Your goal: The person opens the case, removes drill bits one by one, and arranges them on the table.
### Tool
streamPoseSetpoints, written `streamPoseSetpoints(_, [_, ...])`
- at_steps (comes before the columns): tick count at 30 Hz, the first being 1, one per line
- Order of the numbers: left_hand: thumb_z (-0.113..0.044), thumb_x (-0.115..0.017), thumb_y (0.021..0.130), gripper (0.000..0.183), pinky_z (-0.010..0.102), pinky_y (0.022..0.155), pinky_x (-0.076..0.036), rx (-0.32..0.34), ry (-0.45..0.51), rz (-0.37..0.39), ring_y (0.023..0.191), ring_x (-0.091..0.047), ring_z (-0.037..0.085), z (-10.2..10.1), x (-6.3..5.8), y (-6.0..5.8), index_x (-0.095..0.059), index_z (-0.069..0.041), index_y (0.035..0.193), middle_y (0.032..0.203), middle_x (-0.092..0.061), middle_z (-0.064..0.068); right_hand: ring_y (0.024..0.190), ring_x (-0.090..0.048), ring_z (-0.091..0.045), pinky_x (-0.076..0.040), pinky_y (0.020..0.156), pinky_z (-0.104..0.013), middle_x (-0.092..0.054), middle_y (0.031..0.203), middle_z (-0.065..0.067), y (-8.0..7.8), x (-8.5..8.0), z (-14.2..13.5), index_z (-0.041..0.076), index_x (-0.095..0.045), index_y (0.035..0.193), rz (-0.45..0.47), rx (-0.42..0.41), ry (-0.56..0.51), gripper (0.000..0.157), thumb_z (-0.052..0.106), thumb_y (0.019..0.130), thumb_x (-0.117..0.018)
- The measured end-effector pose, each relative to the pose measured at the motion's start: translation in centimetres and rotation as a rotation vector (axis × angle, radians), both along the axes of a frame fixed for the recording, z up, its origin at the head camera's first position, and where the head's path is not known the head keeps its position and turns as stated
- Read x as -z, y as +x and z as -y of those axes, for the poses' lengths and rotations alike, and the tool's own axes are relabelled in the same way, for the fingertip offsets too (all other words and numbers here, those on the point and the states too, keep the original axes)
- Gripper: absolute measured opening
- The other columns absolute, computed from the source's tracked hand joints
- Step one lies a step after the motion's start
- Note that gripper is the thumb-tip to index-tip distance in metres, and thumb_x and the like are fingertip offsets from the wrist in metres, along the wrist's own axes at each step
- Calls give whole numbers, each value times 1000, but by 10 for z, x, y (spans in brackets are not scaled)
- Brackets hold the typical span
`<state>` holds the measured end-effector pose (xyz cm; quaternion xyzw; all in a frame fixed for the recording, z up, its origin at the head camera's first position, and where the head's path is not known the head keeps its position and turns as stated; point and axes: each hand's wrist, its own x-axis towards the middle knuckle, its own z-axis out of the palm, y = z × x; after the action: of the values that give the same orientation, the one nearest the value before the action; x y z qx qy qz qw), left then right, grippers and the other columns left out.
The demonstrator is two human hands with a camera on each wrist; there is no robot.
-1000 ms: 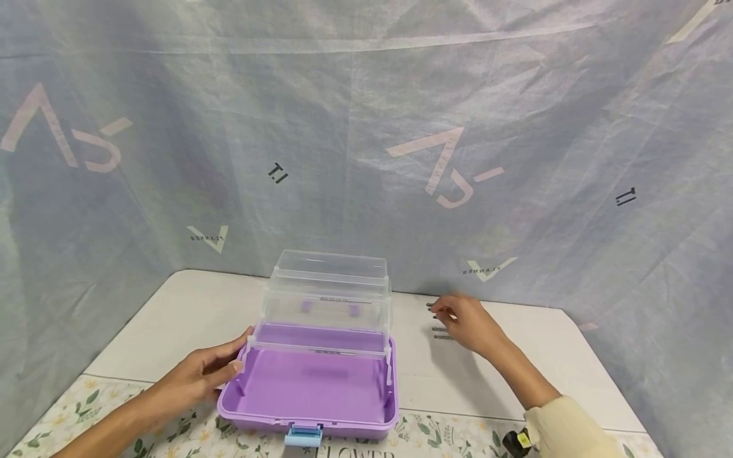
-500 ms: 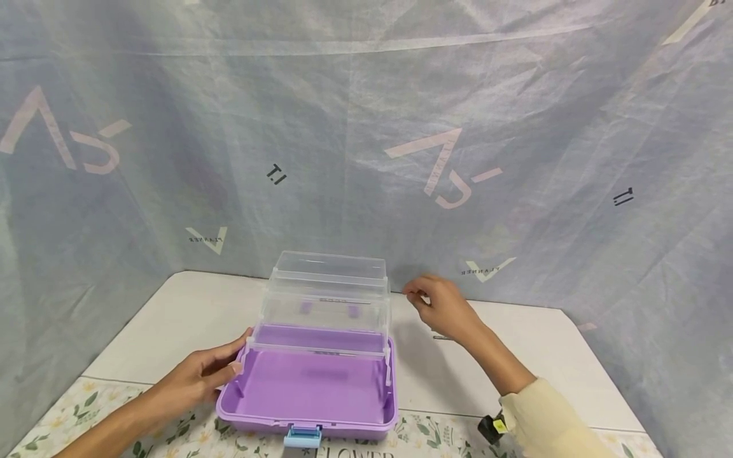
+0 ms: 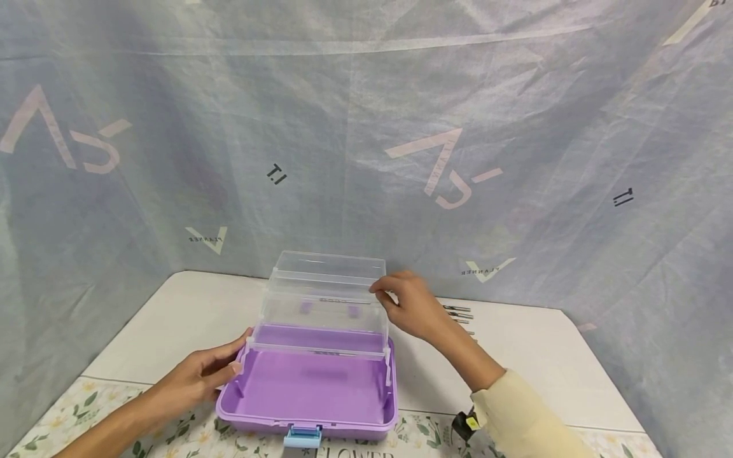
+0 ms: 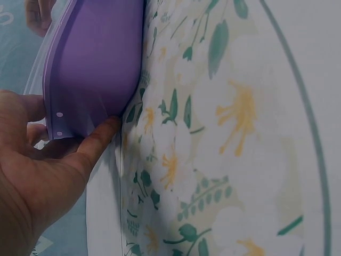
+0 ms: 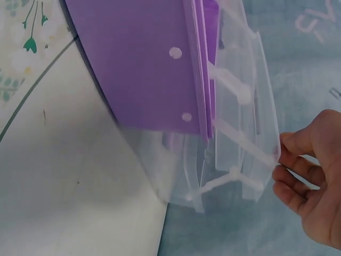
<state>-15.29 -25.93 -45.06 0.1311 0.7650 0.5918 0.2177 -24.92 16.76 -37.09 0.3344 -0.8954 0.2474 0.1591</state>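
Note:
A purple toolbox stands raised open, its clear trays stepped up at the back. My left hand grips the toolbox's left side, thumb and fingers on either side of its back corner in the left wrist view. Fingers curled, my right hand reaches the right end of the upper clear tray. In the right wrist view its fingertips meet the tray's corner; whether anything sits between them is hidden. Thin dark drill bits lie in the trays. Several more drill bits lie on the table behind my right forearm.
A light blue latch hangs at the toolbox's front. Beneath it spreads a floral cloth, with the white tabletop beyond. A printed grey-blue curtain closes off the back and sides.
My right hand has moved left, from above the loose drill bits to the upper clear tray's right end, uncovering those bits. The left hand and the toolbox stay put.

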Motion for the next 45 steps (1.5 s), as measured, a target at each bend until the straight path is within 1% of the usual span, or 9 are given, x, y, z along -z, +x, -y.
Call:
streamPoseSetpoints(9, [-26,-56,121,78,44,98,-71,5,9,-8,152,-53,48,1,0,0,-9,-7,180,183,-4,33,111,-71,-31,-61,99,-50,-86,111,-6,3,2,14,8,-87,114,-8,-25,36,18,4,108,-71])
streamPoseSetpoints(13, [-26,-55,122,78,44,98,-71,12,17,-8,151,-55,45,1,0,-1,-8,-5,180,183,-3,33,108,-70,-29,-61,97,-48,-86,109,-6,4,3,17,9,-87,114,-15,-21,48,18,5,107,-71])
streamPoseSetpoints(21, [-23,-53,122,77,43,98,-70,41,44,-20,139,-66,14,4,2,-2,-5,-1,179,183,1,32,107,-68,-27,-61,96,-47,-86,105,-4,4,5,19,8,-87,111,-27,-23,43,18,4,106,-71])
streamPoseSetpoints(23, [-24,-53,122,77,42,99,-70,32,34,-18,141,-65,14,4,1,-2,-6,-3,179,183,0,32,107,-69,-28,-61,97,-47,-86,105,-5,3,4,20,8,-87,111,-25,-24,45,19,4,106,-70])
streamPoseSetpoints(30, [-26,-55,122,78,42,98,-70,21,15,-18,149,-57,38,3,0,-1,-8,-4,180,183,-2,34,103,-68,-29,-58,97,-48,-87,105,-5,1,0,21,7,-87,111,-18,-41,71,20,5,105,-68])
streamPoseSetpoints(33, [-26,-54,122,78,42,98,-70,30,25,-17,147,-60,35,3,1,-2,-7,-5,180,182,-2,35,99,-68,-29,-56,96,-48,-87,104,-6,-3,-3,21,5,-88,110,-23,-56,90,23,5,104,-65])
streamPoseSetpoints(37, [-26,-55,122,78,41,98,-70,32,32,-17,142,-65,21,2,1,-2,-7,-6,180,182,-1,35,96,-74,-29,-56,100,-49,-88,103,-7,-11,-7,21,3,-88,110,-25,-84,122,25,4,103,-64])
streamPoseSetpoints(41, [-25,-55,122,78,40,98,-70,36,37,-20,135,-67,7,2,2,-2,-7,-6,180,182,1,34,97,-80,-25,-64,96,-42,-88,108,-10,-19,-14,22,0,-87,114,65,-115,136,22,-1,106,-67])
streamPoseSetpoints(45, [-25,-54,122,78,41,99,-70,33,27,-23,143,-64,23,2,2,-2,-7,-4,180,182,1,34,100,-82,-23,-69,87,-34,-88,113,-10,-25,-23,23,1,-87,117,196,-103,140,19,-1,106,-73])
